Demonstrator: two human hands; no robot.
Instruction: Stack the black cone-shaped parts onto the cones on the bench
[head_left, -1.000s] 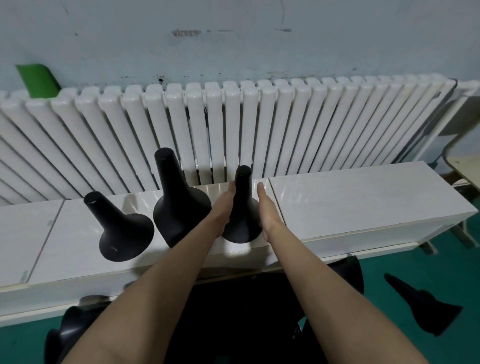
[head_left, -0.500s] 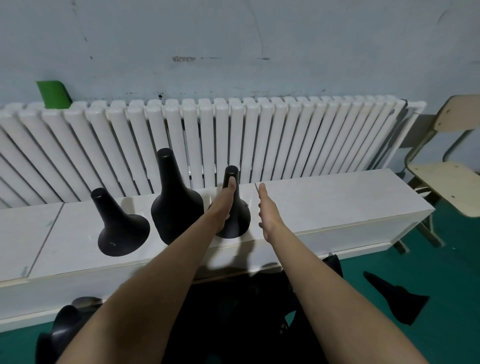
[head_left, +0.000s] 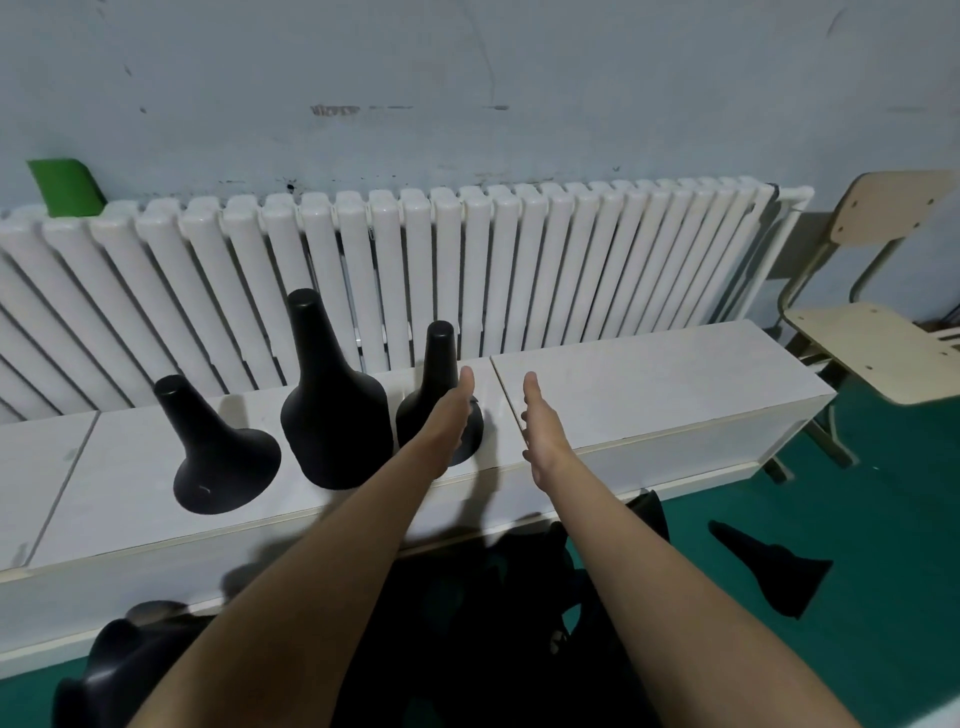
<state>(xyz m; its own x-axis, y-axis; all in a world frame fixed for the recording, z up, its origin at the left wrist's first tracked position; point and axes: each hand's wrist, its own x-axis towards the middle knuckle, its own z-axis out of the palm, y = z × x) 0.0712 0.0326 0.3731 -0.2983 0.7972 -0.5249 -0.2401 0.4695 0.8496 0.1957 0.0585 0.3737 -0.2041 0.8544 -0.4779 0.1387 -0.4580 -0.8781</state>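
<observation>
Three smooth black cones (head_left: 332, 415) with wide round bottoms stand on the flat white tabletop (head_left: 649, 384), middle left. The left hand (head_left: 451, 415) and right hand (head_left: 540, 423) are flat, holding nothing.

No text, label, brand or number can be read. A faint dark smudge (head_left: 335, 110) at eleven o'clock on the pale blue painted wall (head_left: 571, 62) is too blurred to tell as lettering.

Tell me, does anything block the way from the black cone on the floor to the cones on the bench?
Nothing visible does. The floor cone lies in front of the bench, rightward. Only the open hands are near: the left hand overlaps the rightmost bench cone, the right hand hovers beside it.
</observation>
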